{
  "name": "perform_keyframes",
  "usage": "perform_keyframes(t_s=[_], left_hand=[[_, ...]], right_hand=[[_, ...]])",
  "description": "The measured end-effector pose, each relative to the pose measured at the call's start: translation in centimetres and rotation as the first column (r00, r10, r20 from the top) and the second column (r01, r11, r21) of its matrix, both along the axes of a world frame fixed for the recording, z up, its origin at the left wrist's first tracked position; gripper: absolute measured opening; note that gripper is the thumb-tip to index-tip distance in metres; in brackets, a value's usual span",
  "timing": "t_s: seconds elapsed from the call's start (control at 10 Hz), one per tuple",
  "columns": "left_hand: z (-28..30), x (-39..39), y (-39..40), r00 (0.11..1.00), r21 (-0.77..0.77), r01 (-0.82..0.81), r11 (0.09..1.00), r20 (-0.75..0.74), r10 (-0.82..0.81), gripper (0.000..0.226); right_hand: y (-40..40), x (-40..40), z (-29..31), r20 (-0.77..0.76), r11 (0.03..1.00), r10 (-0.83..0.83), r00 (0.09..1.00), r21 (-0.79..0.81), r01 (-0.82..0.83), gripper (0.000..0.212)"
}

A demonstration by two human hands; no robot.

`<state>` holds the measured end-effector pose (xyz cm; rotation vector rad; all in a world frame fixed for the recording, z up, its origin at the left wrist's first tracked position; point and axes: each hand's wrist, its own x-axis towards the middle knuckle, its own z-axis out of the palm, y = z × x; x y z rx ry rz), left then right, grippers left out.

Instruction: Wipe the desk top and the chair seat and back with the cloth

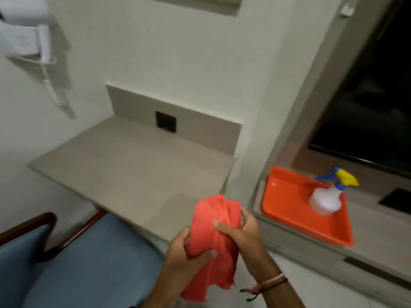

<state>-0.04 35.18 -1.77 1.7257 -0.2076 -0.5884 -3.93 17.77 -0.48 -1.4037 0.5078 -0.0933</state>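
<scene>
A red cloth [212,221] hangs bunched between both my hands, just off the near right corner of the beige desk top [124,172]. My left hand [184,256] grips its lower part, thumb across the front. My right hand [242,232] pinches its upper part from the right side. The chair with a blue padded seat [89,258] and dark wooden arms [29,225] stands at the lower left, pushed against the desk's front edge; its back is out of view.
An orange tray [289,210] holding a white spray bottle [325,198] with a yellow-blue trigger sits on the window ledge at right. A black wall socket [165,121] is in the desk's back panel. A white wall-mounted hair dryer [29,38] hangs upper left.
</scene>
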Motion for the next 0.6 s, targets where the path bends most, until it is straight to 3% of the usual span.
perform_keyframes(t_s=[0.1, 0.2, 0.3, 0.4, 0.5, 0.6], left_hand=[[-1.4, -0.6, -8.9, 0.996, 0.016, 0.073, 0.997, 0.052, -0.074, 0.061], [-1.7, -0.1, -17.2, 0.994, -0.035, 0.103, 0.994, -0.045, -0.104, 0.062], [-2.0, 1.1, -24.7, 0.999, -0.048, 0.037, 0.998, 0.032, -0.036, 0.061], [-2.6, 2.7, -30.2, 0.972, 0.093, 0.022, 0.995, 0.232, -0.043, 0.061], [-4.6, 4.1, -33.7, 0.901, 0.399, 0.162, 0.903, 0.314, -0.3, 0.05], [-5.0, 3.7, -33.7, 0.823, 0.603, 0.188, 0.775, 0.334, -0.46, 0.055]], right_hand=[[-9.5, -1.2, -1.1, -0.006, 0.965, -0.251, 0.968, -0.078, 0.25, 0.034], [-17.5, -1.0, -1.6, -0.007, 0.922, -0.385, 0.923, 0.023, 0.385, 0.039], [-24.7, 1.3, -2.8, -0.101, 0.871, -0.491, 0.865, -0.059, 0.488, 0.039], [-29.9, 4.7, -4.2, -0.176, 0.85, -0.523, 0.834, -0.177, 0.496, 0.035], [-33.3, 7.1, -5.3, -0.295, 0.899, -0.398, 0.869, -0.315, 0.305, 0.049], [-33.0, 7.2, -5.3, -0.325, 0.86, -0.312, 0.893, -0.496, 0.12, 0.067]])
